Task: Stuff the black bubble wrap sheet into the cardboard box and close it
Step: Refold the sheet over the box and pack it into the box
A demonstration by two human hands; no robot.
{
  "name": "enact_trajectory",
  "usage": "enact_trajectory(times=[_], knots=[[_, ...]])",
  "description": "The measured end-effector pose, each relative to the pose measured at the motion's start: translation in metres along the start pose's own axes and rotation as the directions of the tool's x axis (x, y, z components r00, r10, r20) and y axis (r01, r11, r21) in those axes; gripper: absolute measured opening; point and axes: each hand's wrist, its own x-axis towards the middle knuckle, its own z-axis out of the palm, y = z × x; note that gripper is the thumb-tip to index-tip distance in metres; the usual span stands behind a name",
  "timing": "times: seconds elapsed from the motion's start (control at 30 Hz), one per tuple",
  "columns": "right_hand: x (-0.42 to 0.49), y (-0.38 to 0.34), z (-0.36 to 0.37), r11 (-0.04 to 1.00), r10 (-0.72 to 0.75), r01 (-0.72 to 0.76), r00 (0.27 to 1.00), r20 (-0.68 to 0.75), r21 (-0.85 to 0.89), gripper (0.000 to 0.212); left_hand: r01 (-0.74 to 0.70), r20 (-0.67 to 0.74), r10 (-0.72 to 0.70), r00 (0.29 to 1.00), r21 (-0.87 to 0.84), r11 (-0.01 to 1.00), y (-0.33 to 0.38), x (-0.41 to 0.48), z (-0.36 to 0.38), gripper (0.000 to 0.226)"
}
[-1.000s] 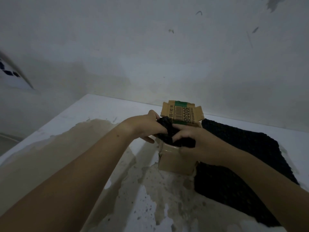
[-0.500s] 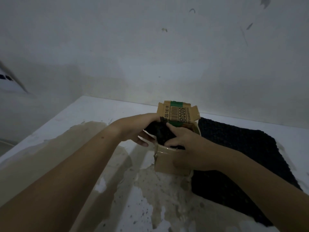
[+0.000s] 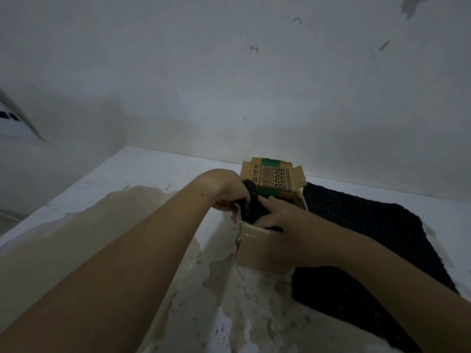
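Overall, a pale, scuffed wall (image 3: 229, 85) fills the upper half of the head view and meets a second wall at a corner on the left. Below it lies a white table (image 3: 153, 171) whose top coat is worn away in large brownish, speckled patches (image 3: 114, 225) toward the near edge. At the far left edge a white object with dark slots (image 3: 11, 121) is partly in view; its identity cannot be told. A black sheet (image 3: 369, 238) with a bumpy texture lies spread flat on the table, just right of the box and running behind it. The right forearm crosses over its near left part. The cardboard box (image 3: 254, 250) stands upright on the table, top open, with its rear flap (image 3: 297, 174) raised. The flap carries a barcode label (image 3: 276, 180) reading 50038 and a strip of green tape (image 3: 271, 161). A black wad (image 3: 254, 210) of bubble wrap sits in the mouth of the box, bulging above the left rim. Whether it joins the spread sheet is hidden. The left hand (image 3: 226, 189) grips the wad at the left rim with curled fingers. The right hand (image 3: 283, 220) presses down on the wad with straight fingers (image 3: 267, 201), holding nothing.
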Motion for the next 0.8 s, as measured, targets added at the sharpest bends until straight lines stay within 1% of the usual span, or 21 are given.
enact_trajectory(times=[0.03,0.1,0.2,0.23,0.3,0.37,0.4,0.47,0.5,0.53,0.6,0.67,0.73,0.8], knots=[[-0.002,0.002,-0.002,0.997,0.006,-0.005,1.0,-0.019,0.081,0.042,0.013,-0.011,-0.012,1.0,0.025,1.0,0.004,-0.001,0.002,0.005],[-0.005,0.007,-0.003,0.986,0.014,-0.001,0.997,-0.077,0.165,0.037,-0.002,-0.04,0.006,0.999,0.091,0.996,0.009,-0.003,0.006,0.015],[-0.003,0.012,0.0,0.982,-0.015,0.045,0.987,-0.16,0.183,0.031,-0.053,-0.097,0.075,0.992,0.217,0.975,0.008,-0.005,0.011,0.015],[-0.002,0.013,-0.001,0.981,-0.007,0.041,0.985,-0.175,0.19,0.031,-0.062,-0.105,0.086,0.991,0.213,0.975,0.004,-0.005,0.011,0.014],[0.001,0.017,-0.005,0.967,0.061,-0.022,0.987,-0.146,0.255,0.035,-0.073,-0.075,0.081,0.994,0.103,0.992,-0.007,-0.006,0.01,0.017],[0.005,0.018,-0.014,0.931,0.139,-0.105,0.988,-0.073,0.351,0.037,-0.095,0.018,0.097,0.995,-0.068,0.993,-0.019,-0.012,0.004,0.029],[0.007,0.018,-0.017,0.924,0.151,-0.116,0.986,-0.069,0.365,0.037,-0.107,0.065,0.119,0.991,-0.165,0.981,-0.024,-0.016,0.001,0.033],[0.013,0.02,-0.024,0.943,0.155,-0.112,0.981,-0.116,0.314,0.043,-0.137,0.115,0.182,0.977,-0.321,0.937,-0.032,-0.024,-0.004,0.029],[0.017,0.02,-0.027,0.959,0.155,-0.116,0.978,-0.138,0.258,0.047,-0.15,0.124,0.205,0.971,-0.35,0.925,-0.035,-0.027,-0.004,0.026],[0.021,0.019,-0.029,0.973,0.158,-0.128,0.976,-0.149,0.194,0.052,-0.158,0.125,0.213,0.969,-0.346,0.925,-0.037,-0.03,-0.002,0.031],[0.029,0.018,-0.031,0.984,0.174,-0.165,0.973,-0.15,0.068,0.061,-0.159,0.121,0.205,0.971,-0.316,0.935,-0.037,-0.033,0.004,0.05],[0.037,0.013,-0.031,0.974,0.199,-0.209,0.973,-0.118,-0.087,0.067,-0.154,0.111,0.199,0.974,-0.325,0.933,-0.036,-0.033,0.01,0.057],[0.047,0.008,-0.029,0.946,0.184,-0.202,0.979,-0.091,-0.253,0.068,-0.133,0.108,0.186,0.977,-0.374,0.918,-0.036,-0.032,0.013,0.062],[0.056,0.005,-0.026,0.912,0.163,-0.181,0.983,-0.082,-0.367,0.063,-0.112,0.105,0.168,0.98,-0.407,0.907,-0.037,-0.03,0.015,0.067]])
